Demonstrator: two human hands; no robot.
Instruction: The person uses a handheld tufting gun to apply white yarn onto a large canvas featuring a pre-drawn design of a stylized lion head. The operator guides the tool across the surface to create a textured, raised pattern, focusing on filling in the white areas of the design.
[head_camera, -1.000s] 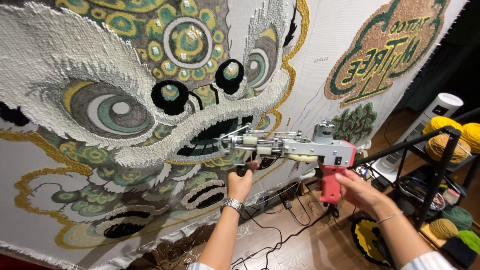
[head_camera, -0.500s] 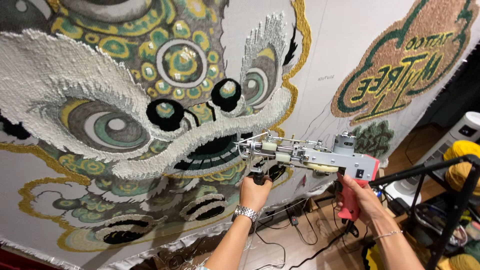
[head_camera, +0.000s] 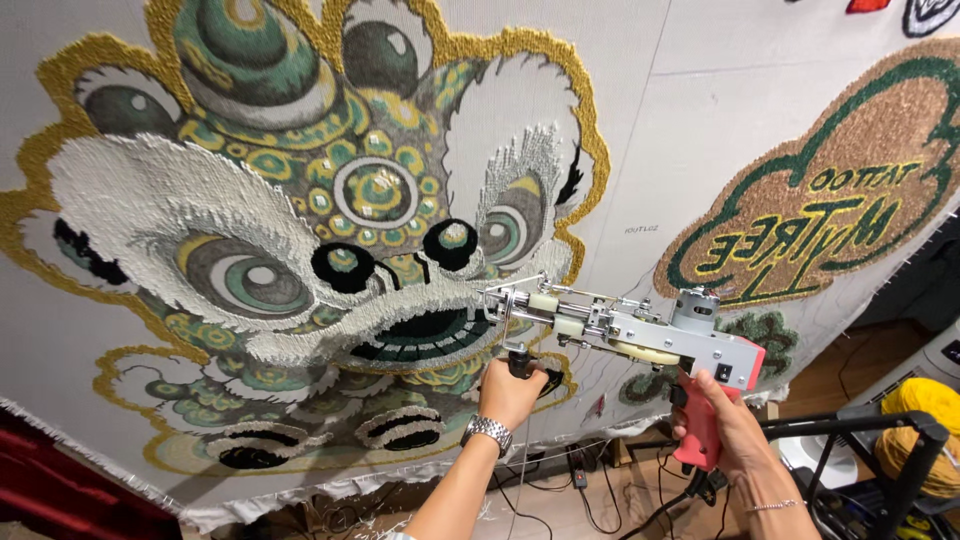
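White backing cloth (head_camera: 690, 150), stretched taut and filling most of the view, carries two tufted pieces: one large lion-dance face in white, green, gold and black yarn pile (head_camera: 330, 260), and one smaller brown plaque with a green outline and yellow lettering (head_camera: 830, 220) to its right. A third dark-green tufted patch (head_camera: 765, 335) shows just behind the tool. The cloth looks drum-tight and would give only slightly under a push; the pile itself is soft and would flatten to the touch.

Next in size is the single grey metal tufting gun with a coral-red pistol grip (head_camera: 640, 335), held level in front of the lion's mouth, its needle end close to the cloth near the dark mouth area. I judge it fairly heavy and rigid, nose-heavy with the motor on top, so it wants both hands: one on the rear grip, one on the front handle under the barrel. The open gears and needle are places to keep fingers off.

Two hands are in view. The right hand (head_camera: 720, 425) is closed round the red grip; the left hand (head_camera: 510, 390), wearing one metal wristwatch (head_camera: 487, 432), is closed round the black front handle (head_camera: 530, 372).

One black metal rack (head_camera: 880, 425) stands at lower right beside a cone of yellow yarn (head_camera: 925, 400); several black cables (head_camera: 590, 490) trail on the wooden floor.
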